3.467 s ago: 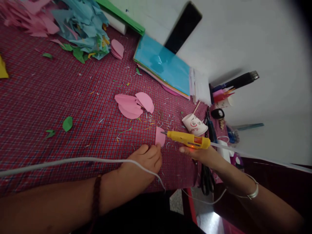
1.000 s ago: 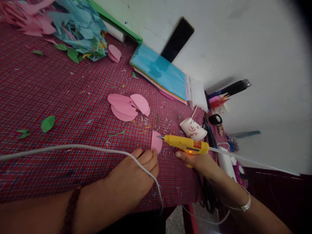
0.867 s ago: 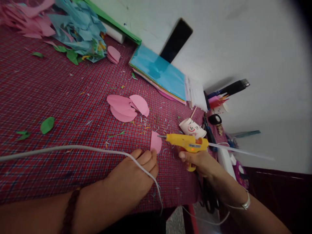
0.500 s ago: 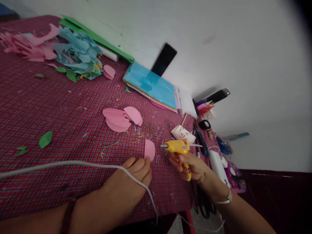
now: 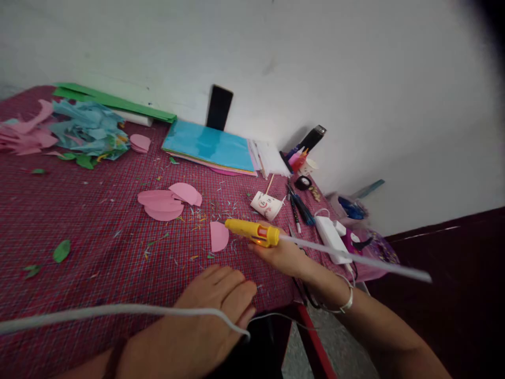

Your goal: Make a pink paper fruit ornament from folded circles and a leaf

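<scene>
My right hand [image 5: 282, 255] is closed around a yellow glue gun [image 5: 252, 231] with a lit orange light and a long white glue stick [image 5: 355, 258] poking out of its back. The gun's nozzle points left at a small pink paper petal [image 5: 219, 236] lying on the red checked cloth [image 5: 79, 210]. My left hand [image 5: 221, 295] rests flat on the cloth with fingers stretched out, a little short of the petal and apart from it. A white cord [image 5: 118, 311] runs across my left wrist.
A few larger pink petals [image 5: 168, 200] lie further back. Heaps of pink and blue paper scraps [image 5: 79, 129] sit at the far left. Blue paper sheets [image 5: 209, 145], a tipped paper cup [image 5: 267, 205], pens [image 5: 300, 208] and a white box [image 5: 329, 237] line the wall side.
My left hand has let go of the small petal and drawn back toward me. The glue gun has turned flatter, its nozzle close to the petal. The camera has tilted up.
</scene>
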Demonstrator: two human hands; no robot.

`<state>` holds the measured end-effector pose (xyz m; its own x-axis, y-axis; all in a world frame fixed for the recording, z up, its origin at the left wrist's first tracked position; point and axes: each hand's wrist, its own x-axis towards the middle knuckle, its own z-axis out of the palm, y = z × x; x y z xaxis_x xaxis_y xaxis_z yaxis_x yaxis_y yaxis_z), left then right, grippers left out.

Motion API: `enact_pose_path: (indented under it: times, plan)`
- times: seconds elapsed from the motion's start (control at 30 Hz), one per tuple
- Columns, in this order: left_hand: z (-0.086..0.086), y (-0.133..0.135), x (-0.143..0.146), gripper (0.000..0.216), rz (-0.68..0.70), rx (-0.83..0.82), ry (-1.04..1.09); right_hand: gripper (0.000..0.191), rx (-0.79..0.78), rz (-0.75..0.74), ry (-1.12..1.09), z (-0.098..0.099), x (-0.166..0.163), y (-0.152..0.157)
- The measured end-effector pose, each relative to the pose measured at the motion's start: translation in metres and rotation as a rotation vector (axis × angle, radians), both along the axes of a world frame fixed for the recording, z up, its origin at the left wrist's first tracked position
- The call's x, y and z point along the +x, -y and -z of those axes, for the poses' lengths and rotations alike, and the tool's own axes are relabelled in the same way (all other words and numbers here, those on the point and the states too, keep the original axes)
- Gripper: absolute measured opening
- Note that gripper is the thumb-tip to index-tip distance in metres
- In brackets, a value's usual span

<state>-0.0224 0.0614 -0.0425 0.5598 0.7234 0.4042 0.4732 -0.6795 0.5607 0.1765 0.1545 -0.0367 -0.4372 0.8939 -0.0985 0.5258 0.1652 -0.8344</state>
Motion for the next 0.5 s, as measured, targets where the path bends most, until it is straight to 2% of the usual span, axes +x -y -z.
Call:
enact_pose_path:
  times: [0.07,0.13,0.17,0.2,0.27,0.37,0.5]
  plan:
    - [-0.008,0.012,0.025,0.029,0.087,-0.456,0.212,0.013,0.175,0.018,0.050,0.001,-0.001,0.008]
    - [-0.008,0.024,0.054,0.039,0.178,-0.865,0.517,0.008,0.256,0.039,0.089,0.001,-0.002,0.016]
    - [-0.006,0.029,0.068,0.044,0.215,-1.045,0.671,0.007,0.287,0.043,0.100,0.001,-0.002,0.019]
    - [-0.003,0.035,0.081,0.050,0.253,-1.149,0.810,0.006,0.320,0.044,0.111,0.001,-0.003,0.023]
    - [0.002,0.044,0.102,0.053,0.313,-1.261,1.057,0.008,0.376,0.037,0.127,0.003,-0.005,0.030]
    - [0.005,0.053,0.119,0.050,0.351,-1.263,1.237,0.013,0.404,-0.005,0.124,0.008,-0.007,0.037]
    - [0.005,0.054,0.124,0.046,0.275,-1.338,1.386,0.022,0.463,-0.100,0.130,0.020,-0.009,0.042]
